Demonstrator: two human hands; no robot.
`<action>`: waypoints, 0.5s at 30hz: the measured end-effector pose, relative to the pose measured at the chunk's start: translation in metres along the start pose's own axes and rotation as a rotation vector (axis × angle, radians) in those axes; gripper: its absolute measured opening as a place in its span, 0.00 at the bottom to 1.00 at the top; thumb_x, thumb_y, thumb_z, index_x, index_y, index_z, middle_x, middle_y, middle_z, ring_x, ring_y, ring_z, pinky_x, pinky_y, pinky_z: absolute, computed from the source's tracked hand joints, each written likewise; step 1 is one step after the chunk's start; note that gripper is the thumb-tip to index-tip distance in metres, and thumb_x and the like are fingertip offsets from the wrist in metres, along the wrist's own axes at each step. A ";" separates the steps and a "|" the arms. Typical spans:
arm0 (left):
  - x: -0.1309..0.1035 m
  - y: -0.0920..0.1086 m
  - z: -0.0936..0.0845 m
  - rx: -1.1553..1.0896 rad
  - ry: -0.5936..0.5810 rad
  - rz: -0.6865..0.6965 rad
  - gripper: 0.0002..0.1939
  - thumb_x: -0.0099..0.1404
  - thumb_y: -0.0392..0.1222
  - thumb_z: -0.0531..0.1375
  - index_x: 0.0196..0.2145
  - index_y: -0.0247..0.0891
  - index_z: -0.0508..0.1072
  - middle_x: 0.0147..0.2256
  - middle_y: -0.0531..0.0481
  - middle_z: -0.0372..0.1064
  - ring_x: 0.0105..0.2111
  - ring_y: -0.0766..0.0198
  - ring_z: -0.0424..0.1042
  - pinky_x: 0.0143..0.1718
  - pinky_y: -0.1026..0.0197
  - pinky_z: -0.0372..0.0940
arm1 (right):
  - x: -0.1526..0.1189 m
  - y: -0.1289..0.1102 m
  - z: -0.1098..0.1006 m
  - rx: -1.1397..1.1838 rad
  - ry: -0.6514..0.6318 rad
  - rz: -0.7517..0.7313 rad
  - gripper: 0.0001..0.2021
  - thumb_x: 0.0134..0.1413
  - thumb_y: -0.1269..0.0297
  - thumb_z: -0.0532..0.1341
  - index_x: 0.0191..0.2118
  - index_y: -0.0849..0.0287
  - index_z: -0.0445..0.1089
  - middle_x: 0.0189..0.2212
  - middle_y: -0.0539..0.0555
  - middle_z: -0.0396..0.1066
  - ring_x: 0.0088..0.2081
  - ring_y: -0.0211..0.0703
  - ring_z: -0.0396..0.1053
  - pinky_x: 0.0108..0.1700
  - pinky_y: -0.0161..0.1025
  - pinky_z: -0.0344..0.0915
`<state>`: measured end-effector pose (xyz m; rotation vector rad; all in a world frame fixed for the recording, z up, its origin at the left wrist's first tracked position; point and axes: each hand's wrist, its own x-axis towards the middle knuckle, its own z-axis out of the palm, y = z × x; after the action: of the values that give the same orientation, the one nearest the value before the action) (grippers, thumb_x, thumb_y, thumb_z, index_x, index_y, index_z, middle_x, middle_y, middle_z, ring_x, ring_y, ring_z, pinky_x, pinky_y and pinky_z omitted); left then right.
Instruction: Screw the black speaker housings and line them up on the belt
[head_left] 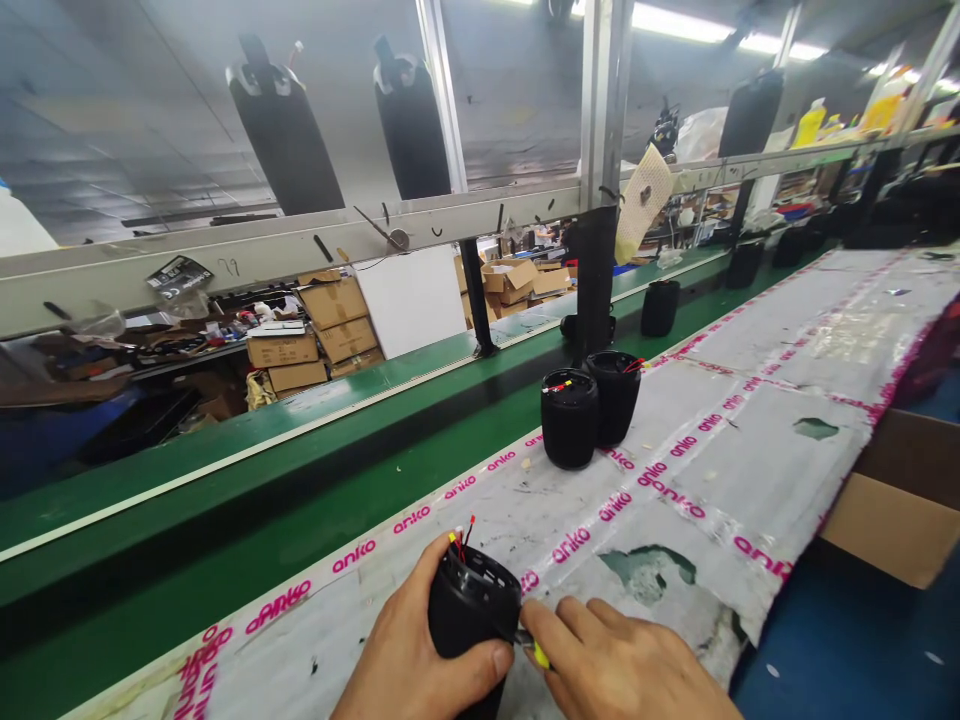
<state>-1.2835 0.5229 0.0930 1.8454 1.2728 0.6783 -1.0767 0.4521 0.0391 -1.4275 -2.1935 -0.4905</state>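
My left hand [435,645] is wrapped around a black, cylinder-shaped speaker housing [474,602], tilted slightly, its open rim facing up. Thin wires with red, white and yellow connectors [462,538] stick out of the top. At the housing's right side, my right hand [600,650] is closed on a small yellow-handled tool [538,655]. The tool's dark metal tip touches or nearly touches the side just below the rim; most of its handle is hidden in my fingers. Beyond my hands, two similar black housings [570,420] stand upright side by side, wires showing at their tops.
White sheeting printed with pink lettering [712,450] covers the bench and is torn in places. A green conveyor belt [300,500] runs alongside, with more housings [660,308] farther along. Above it is a metal rail [300,245]. An open cardboard box [896,500] sits at right.
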 end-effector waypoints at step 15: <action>-0.002 0.002 0.018 0.240 0.105 -0.074 0.44 0.47 0.41 0.65 0.63 0.36 0.67 0.59 0.38 0.74 0.59 0.35 0.71 0.59 0.39 0.68 | 0.005 -0.001 -0.013 -0.049 -0.058 0.014 0.18 0.38 0.76 0.59 0.37 0.50 0.57 0.20 0.43 0.67 0.13 0.45 0.65 0.21 0.46 0.31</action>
<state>-1.2695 0.5149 0.0843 1.9639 1.5402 0.6104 -1.0769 0.4489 0.0527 -1.4996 -2.2296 -0.5067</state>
